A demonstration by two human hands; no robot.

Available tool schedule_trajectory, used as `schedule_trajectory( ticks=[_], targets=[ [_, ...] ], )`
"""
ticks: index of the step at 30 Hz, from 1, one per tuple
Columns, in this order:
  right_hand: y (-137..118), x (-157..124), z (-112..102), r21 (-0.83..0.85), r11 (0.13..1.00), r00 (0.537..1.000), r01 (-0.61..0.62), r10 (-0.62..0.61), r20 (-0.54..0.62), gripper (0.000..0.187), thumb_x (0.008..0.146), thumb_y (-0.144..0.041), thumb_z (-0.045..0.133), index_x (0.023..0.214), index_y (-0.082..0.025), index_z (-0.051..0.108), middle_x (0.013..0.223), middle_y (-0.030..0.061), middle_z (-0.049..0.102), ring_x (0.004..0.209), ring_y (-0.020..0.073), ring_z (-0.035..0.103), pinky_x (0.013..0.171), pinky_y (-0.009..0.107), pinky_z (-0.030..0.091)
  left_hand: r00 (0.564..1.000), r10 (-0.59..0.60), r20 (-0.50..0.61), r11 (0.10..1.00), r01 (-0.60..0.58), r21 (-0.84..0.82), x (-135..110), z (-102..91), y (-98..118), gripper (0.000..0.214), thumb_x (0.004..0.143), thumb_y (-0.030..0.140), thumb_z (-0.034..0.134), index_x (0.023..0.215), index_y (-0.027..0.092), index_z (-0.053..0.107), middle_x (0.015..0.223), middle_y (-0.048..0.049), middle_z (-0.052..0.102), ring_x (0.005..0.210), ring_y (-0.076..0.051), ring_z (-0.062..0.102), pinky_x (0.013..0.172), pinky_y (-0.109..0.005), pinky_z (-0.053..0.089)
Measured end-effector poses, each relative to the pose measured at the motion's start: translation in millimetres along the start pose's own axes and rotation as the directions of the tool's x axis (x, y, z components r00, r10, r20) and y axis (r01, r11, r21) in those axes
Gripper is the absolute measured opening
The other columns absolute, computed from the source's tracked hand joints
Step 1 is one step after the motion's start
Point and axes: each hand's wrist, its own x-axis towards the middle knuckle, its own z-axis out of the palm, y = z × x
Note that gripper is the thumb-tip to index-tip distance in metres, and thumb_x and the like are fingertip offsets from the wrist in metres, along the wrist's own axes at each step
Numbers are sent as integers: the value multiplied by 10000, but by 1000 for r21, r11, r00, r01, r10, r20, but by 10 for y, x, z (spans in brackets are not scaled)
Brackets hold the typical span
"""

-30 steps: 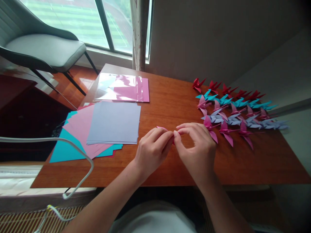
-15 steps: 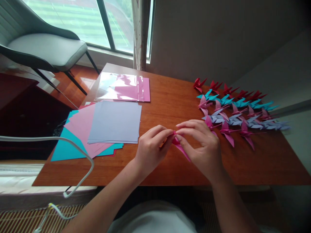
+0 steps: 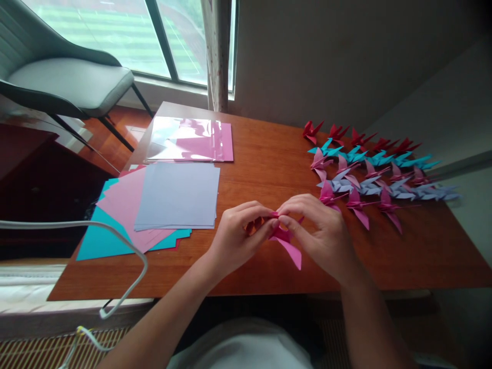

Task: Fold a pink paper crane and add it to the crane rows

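At the far left, a grey padded chair with dark legs (image 3: 69, 79) is standing beside a bright window with a dark frame (image 3: 115, 36). A thick white cable (image 3: 92, 224) is curving across the view, covering a strip of a loose fan of turquoise, pink and red paper sheets (image 3: 125, 205). That fan is lying on a reddish-brown wooden table (image 3: 261, 164). A few flat, pale lavender paper sheets (image 3: 179, 197) are resting on top of it, and just behind them a shiny clear plastic packet with pink paper (image 3: 184, 138) is lying.

Next, the left hand (image 3: 240, 230) is pinching a small folded magenta paper piece (image 3: 288, 248) between thumb and fingers. The piece is hanging between both hands over the table, one pointed flap slanting toward the near edge. The right hand (image 3: 317, 225) is grasping its other side; the fingers are hiding the upper folds.

Farther right, three folded magenta paper birds (image 3: 357, 207) are standing in a row, the right hand partly covering the leftmost. Behind them, lavender, light pink, turquoise and red paper birds (image 3: 359, 138) are forming close, overlapping rows.
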Motion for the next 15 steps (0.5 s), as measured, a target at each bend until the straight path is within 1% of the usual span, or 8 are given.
schedule_trajectory(
  ticks=[2, 4, 6, 8, 9, 12, 15],
  targets=[
    [-1, -14, -4, 1, 1000, 1000, -26, 26, -3, 84, 941, -197, 632, 881, -236, 676, 878, 31, 729, 860, 212, 671, 772, 358, 545, 1000, -24, 2, 1000, 24, 9, 4, -10, 9, 107, 922, 220, 669, 863, 161, 736, 694, -12, 661, 560, -91, 515, 522, -218, 415],
    [5, -27, -8, 6, 999, 999, -42, 42, -7, 73, 937, -195, 643, 881, -232, 673, 875, 30, 727, 854, 209, 668, 772, 354, 540, 998, -61, -32, 998, 61, -3, 3, -15, 9, 107, 917, 239, 680, 863, 162, 730, 703, -16, 680, 570, -97, 543, 523, -218, 426],
    [13, -38, -7, 1, 999, 999, -45, 45, -12, 65, 927, -177, 656, 886, -226, 672, 872, 32, 725, 852, 206, 664, 774, 349, 536, 994, -91, -64, 995, 87, -56, -1, -14, 2, 88, 906, 239, 699, 933, 160, 726, 760, -32, 718, 603, -106, 591, 543, -219, 459],
    [20, -45, 1, -17, 999, 999, -31, 31, -24, 74, 917, -154, 663, 885, -221, 670, 870, 34, 725, 851, 205, 659, 775, 346, 531, 994, -90, -58, 991, 84, -101, -1, -12, -4, 119, 896, 208, 707, 1004, 161, 724, 817, -42, 740, 639, -111, 625, 567, -217, 485],
    [22, -47, 6, -25, 1000, 1000, -19, 18, -24, 80, 914, -146, 664, 882, -219, 669, 872, 35, 726, 852, 205, 657, 779, 345, 529, 996, -77, -46, 992, 71, -105, 2, -11, -4, 115, 893, 184, 704, 1004, 163, 729, 826, -41, 741, 654, -110, 633, 576, -213, 490],
    [16, -51, 19, -20, 1000, 1000, 6, -6, -8, 76, 915, -146, 665, 882, -214, 668, 883, 39, 729, 862, 204, 655, 797, 345, 525, 999, -40, -25, 997, 38, -73, 18, -12, 8, 62, 889, 134, 690, 908, 163, 742, 796, -28, 728, 666, -104, 632, 597, -204, 490],
    [2, -56, 23, 18, 1000, 1000, -17, 17, -4, 67, 918, -152, 668, 880, -207, 669, 885, 43, 727, 871, 202, 654, 814, 341, 518, 998, -58, -30, 997, 56, -56, 31, -17, 24, 44, 886, 149, 703, 856, 159, 733, 758, -23, 714, 651, -107, 622, 603, -213, 489]
  ],
)
